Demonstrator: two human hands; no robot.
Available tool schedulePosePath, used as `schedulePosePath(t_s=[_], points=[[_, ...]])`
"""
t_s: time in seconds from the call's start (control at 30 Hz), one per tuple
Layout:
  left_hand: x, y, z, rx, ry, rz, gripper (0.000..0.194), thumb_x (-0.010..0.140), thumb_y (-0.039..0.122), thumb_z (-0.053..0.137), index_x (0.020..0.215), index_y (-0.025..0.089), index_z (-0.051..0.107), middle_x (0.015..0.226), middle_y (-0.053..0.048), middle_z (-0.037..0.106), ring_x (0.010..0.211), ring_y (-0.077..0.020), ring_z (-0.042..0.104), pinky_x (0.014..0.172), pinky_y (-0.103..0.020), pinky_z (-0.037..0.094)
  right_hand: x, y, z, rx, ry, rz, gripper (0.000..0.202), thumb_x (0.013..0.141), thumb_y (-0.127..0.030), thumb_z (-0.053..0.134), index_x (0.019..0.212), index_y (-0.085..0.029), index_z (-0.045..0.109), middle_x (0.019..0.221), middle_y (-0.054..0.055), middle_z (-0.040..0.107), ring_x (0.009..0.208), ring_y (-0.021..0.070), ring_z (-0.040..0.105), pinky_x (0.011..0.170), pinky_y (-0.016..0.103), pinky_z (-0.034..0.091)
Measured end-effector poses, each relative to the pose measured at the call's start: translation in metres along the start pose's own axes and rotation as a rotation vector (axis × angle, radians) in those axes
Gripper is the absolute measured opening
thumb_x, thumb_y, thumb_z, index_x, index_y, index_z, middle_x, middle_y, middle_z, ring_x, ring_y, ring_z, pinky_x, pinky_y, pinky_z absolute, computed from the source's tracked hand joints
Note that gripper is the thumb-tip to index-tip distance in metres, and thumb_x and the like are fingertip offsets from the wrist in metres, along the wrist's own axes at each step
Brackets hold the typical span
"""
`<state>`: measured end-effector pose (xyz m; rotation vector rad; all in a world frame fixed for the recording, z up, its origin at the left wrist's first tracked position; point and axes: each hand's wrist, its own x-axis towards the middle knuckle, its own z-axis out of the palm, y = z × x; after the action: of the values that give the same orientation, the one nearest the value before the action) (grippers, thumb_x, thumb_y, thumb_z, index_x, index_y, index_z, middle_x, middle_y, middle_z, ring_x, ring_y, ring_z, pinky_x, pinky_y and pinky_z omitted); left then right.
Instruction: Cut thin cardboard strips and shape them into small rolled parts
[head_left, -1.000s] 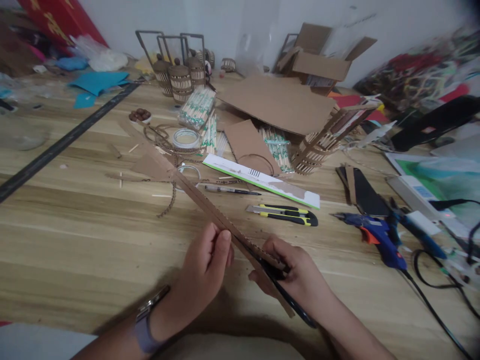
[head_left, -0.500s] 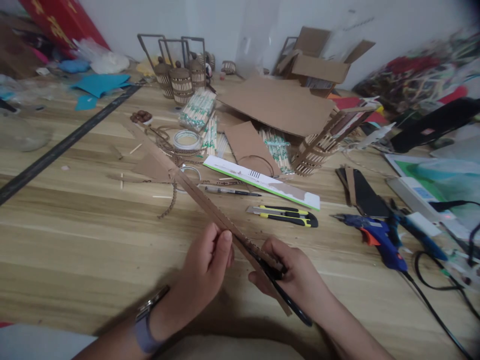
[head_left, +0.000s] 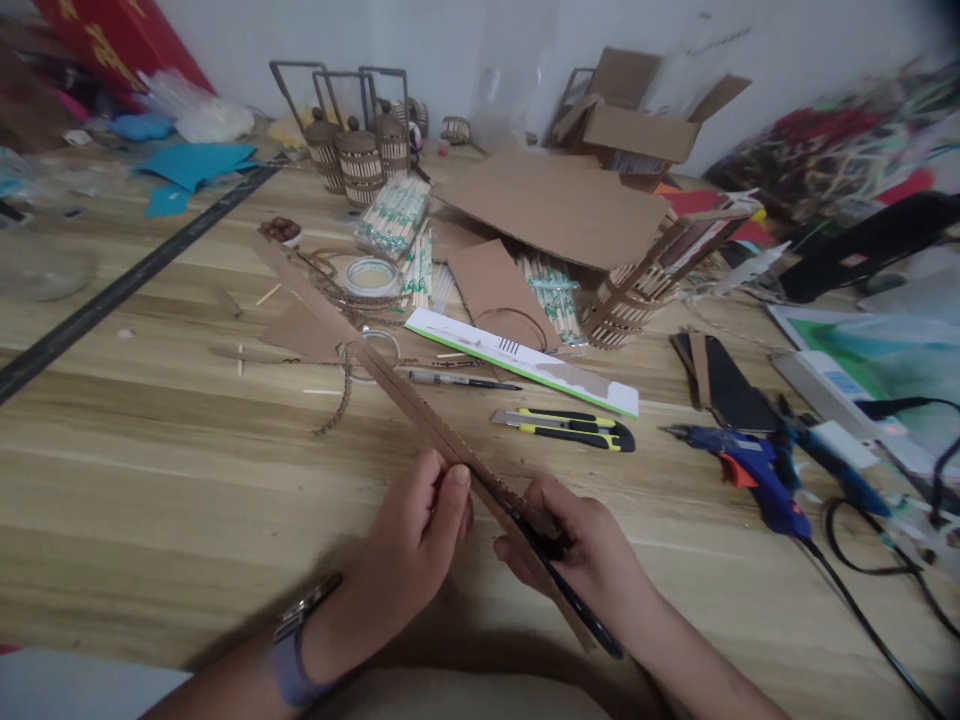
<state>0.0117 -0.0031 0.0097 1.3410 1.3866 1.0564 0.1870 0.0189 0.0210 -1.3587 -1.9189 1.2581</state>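
A long, narrow cardboard strip (head_left: 401, 395) runs diagonally from the upper left down between my hands. My left hand (head_left: 424, 535) pinches it near its middle, thumb on top; a watch is on that wrist. In my right hand (head_left: 577, 540) are black scissors (head_left: 581, 600), their blades lying along the strip, which is split lengthwise at its near part. The blade tips are close to my left thumb. Just beyond my hands lies a yellow and black utility knife (head_left: 566, 428), with a pen (head_left: 461, 380) behind it.
A blue glue gun (head_left: 750, 470) with its cable lies at the right. Behind are a white-green strip (head_left: 525, 362), tape roll (head_left: 371, 277), bundled sticks (head_left: 394, 215), large cardboard (head_left: 555, 205), small stick barrels (head_left: 360, 165) and an open box (head_left: 637, 135).
The scissors have moved slightly forward along the strip, toward my left thumb. The handles look closer together. My left hand keeps its pinch, and the view has shifted slightly.
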Motion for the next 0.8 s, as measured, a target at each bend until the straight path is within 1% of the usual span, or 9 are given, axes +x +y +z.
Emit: schedulePosePath(t_s=[0.13, 0.23, 0.4, 0.53, 0.7, 0.8], points=[[0.0004, 0.0003, 0.0003, -0.005, 0.002, -0.003, 0.030, 0.100, 0.036, 0.037, 0.074, 0.023, 0.043, 0.058, 0.007, 0.047, 0.054, -0.0118, 0.046, 0.054, -0.024, 0.037, 0.0000, 0.0000, 0.0014, -0.004, 0.009, 0.012, 0.031, 0.070, -0.031, 0.063, 0.063, -0.024, 0.033, 0.051, -0.010, 0.030, 0.047, 0.0078, 0.022, 0.040, 0.018, 0.020], [0.0000, -0.0004, 0.0014, 0.035, -0.001, 0.002, 0.029, 0.100, 0.035, 0.038, 0.073, 0.023, 0.043, 0.058, 0.006, 0.049, 0.054, -0.0123, 0.047, 0.055, -0.025, 0.037, -0.0012, 0.0004, 0.0009, -0.044, 0.026, -0.002, 0.030, 0.069, -0.030, 0.065, 0.066, -0.024, 0.035, 0.052, -0.011, 0.030, 0.048, 0.0079, 0.024, 0.040, 0.018, 0.022], [-0.0018, -0.0036, 0.0039, 0.070, -0.046, -0.003, 0.028, 0.099, 0.035, 0.038, 0.073, 0.023, 0.043, 0.059, 0.005, 0.051, 0.055, -0.0135, 0.049, 0.055, -0.026, 0.037, -0.0027, 0.0026, -0.0008, -0.070, 0.007, -0.031, 0.027, 0.070, -0.027, 0.064, 0.069, -0.024, 0.037, 0.053, -0.011, 0.033, 0.048, 0.0080, 0.026, 0.041, 0.018, 0.023], [-0.0023, -0.0034, 0.0043, 0.074, -0.038, -0.011, 0.029, 0.099, 0.035, 0.038, 0.072, 0.023, 0.042, 0.058, 0.006, 0.050, 0.055, -0.0136, 0.048, 0.055, -0.026, 0.037, -0.0018, 0.0056, 0.0010, -0.033, 0.001, -0.038, 0.027, 0.072, -0.027, 0.062, 0.067, -0.024, 0.036, 0.053, -0.011, 0.032, 0.047, 0.0081, 0.025, 0.041, 0.018, 0.023], [-0.0035, -0.0005, 0.0042, 0.058, -0.047, -0.023, 0.030, 0.099, 0.036, 0.036, 0.072, 0.024, 0.041, 0.057, 0.006, 0.049, 0.055, -0.0138, 0.049, 0.056, -0.026, 0.037, -0.0017, 0.0071, 0.0014, -0.048, 0.010, -0.044, 0.029, 0.073, -0.029, 0.064, 0.068, -0.024, 0.036, 0.053, -0.011, 0.031, 0.047, 0.0080, 0.025, 0.040, 0.018, 0.022], [-0.0038, -0.0013, 0.0059, 0.060, -0.069, -0.021, 0.030, 0.099, 0.036, 0.036, 0.072, 0.024, 0.041, 0.058, 0.005, 0.049, 0.055, -0.0140, 0.048, 0.055, -0.026, 0.037, -0.0017, 0.0067, -0.0008, -0.075, 0.002, -0.046, 0.028, 0.070, -0.024, 0.065, 0.069, -0.024, 0.036, 0.054, -0.011, 0.033, 0.048, 0.0077, 0.026, 0.041, 0.018, 0.023]])
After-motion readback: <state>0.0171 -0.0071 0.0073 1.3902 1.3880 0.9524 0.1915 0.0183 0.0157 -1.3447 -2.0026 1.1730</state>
